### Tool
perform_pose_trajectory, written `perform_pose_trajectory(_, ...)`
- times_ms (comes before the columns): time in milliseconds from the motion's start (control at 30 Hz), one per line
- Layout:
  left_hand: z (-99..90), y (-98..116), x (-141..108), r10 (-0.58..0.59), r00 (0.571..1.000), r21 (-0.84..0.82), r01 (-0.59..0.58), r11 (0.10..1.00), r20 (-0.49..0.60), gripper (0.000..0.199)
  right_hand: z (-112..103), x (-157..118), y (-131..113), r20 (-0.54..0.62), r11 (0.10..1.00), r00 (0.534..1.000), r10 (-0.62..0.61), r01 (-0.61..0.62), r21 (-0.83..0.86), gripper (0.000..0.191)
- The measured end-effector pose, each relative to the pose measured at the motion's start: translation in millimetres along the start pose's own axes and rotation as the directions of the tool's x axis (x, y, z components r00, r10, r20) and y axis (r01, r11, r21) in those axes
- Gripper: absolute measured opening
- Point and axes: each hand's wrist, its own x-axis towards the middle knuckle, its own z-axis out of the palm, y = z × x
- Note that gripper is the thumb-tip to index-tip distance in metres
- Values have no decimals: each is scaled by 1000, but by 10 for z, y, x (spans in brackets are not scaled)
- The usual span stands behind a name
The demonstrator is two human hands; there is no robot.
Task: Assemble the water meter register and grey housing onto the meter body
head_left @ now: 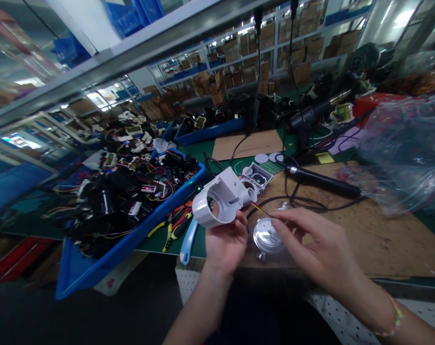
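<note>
My left hand (226, 239) grips a white plastic housing (223, 196) from below, its large round opening facing left. Thin coloured wires (260, 209) run out of the housing's right side. Between thumb and forefinger, my right hand (307, 239) pinches the ends of these wires. Beneath that hand a round meter with a clear cover (268, 235) lies on the bench, partly hidden by the fingers. Just behind the held housing is a grey-white frame part (258, 177).
A blue bin (131, 244) full of black parts and wires stands at the left. Pliers (181, 224) and a blue-handled tool (188, 242) lie beside it. A black cylindrical tool (321, 182) with its cable rests on brown board (383, 239). Plastic bags (407, 153) pile up at right.
</note>
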Motion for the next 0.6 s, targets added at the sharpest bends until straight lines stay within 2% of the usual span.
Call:
perform_pose_trajectory(67,-38,-13,22,35,999,73,-33,997,-26,43,-13,5,-24,-7,1000,1000,-5,5,-2,11)
perform_pose_trajectory(167,-64,-59,78,199,979,289,-179,940,-41,36,-29,-22,-47,-37,1000,999,19,-19,12,8)
perform_pose_trajectory(233,-44,-96,118,356,934,424,-331,843,22,41,-30,-77,-32,-51,994,995,87,-83,75,9)
perform_pose_trajectory(300,9,-120,141,500,852,519,-500,693,153,47,-28,-145,21,-62,946,964,258,-239,221,15)
perform_pose_trajectory(367,86,-132,133,574,763,611,-615,499,298,53,-34,-196,103,-57,808,875,480,-416,417,24)
perform_pose_trajectory(400,128,-137,117,577,735,660,-635,402,356,55,-42,-207,144,-45,717,815,577,-480,506,29)
perform_pose_trajectory(500,230,-172,45,541,712,785,-603,143,448,60,-72,-189,214,10,497,669,743,-561,662,46)
perform_pose_trajectory(567,264,-217,3,519,712,818,-574,42,473,64,-76,-166,209,31,429,617,786,-581,691,52)
perform_pose_trajectory(600,271,-243,-14,509,714,825,-566,14,481,66,-69,-162,198,31,421,608,793,-584,695,53)
